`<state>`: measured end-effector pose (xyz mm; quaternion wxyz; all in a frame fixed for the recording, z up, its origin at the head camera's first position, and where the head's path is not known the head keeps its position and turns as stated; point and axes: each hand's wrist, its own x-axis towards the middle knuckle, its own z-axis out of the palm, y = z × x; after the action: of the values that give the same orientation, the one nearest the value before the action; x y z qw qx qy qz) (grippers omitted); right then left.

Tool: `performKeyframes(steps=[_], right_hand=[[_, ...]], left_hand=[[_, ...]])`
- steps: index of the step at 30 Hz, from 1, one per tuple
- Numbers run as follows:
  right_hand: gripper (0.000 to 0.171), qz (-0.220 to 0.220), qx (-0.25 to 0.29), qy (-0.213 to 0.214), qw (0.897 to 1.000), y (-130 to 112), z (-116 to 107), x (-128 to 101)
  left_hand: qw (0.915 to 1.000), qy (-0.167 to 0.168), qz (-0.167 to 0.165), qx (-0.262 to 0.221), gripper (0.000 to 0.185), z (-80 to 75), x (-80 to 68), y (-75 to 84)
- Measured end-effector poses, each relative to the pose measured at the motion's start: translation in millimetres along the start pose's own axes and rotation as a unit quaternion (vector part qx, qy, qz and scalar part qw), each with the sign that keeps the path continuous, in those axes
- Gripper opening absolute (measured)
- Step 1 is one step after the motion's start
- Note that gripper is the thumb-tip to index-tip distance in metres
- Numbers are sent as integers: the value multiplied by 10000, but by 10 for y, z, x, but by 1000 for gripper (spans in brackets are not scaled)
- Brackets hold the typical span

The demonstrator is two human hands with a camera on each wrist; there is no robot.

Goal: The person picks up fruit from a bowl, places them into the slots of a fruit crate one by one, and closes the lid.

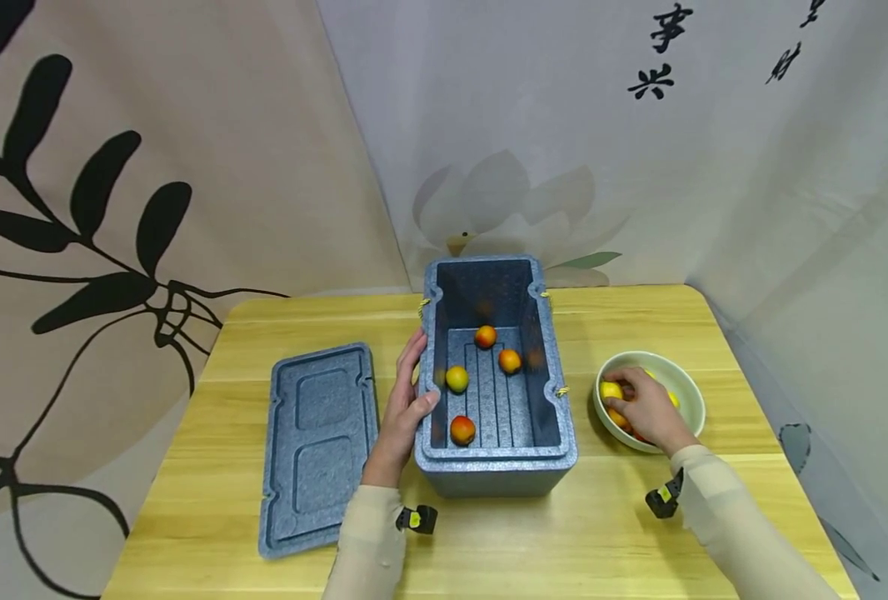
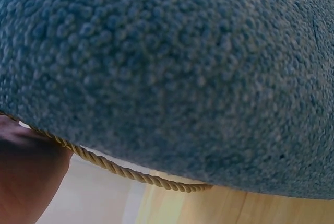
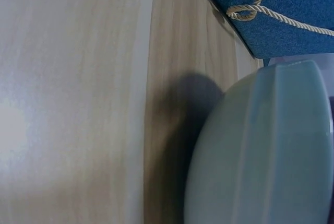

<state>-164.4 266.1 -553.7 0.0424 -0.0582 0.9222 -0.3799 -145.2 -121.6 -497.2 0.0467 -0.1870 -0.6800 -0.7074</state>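
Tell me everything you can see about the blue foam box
The blue foam box looks like grey-blue beaded foam, oblong and deep, open on top, upright on the wooden table. Its floor is ribbed; four fruits lie inside. Cord loops show at its sides. The left hand rests against its left wall.

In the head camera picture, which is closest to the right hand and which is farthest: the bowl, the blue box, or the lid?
1. The bowl, on the right: the right hand reaches into it.
2. The blue box, in the middle of the table.
3. The lid, flat on the far left, beyond the box.
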Motion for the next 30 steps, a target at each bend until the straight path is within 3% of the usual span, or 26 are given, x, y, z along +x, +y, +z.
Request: performKeyframes(steps=[12,23,30], right_hand=[[38,-93,55,410,9991,-51,-46,-42],[35,-289,738,697,9944,-116,-182,-66],[35,-488,460,1038,9923,-236,-268,-60]], left_hand=[[10000,32,-4,-9,75,3,-14,-4],[9999,-57,25,-106,74,14,18,-13],[9999,-17,-13,-130,75,9,3,11]])
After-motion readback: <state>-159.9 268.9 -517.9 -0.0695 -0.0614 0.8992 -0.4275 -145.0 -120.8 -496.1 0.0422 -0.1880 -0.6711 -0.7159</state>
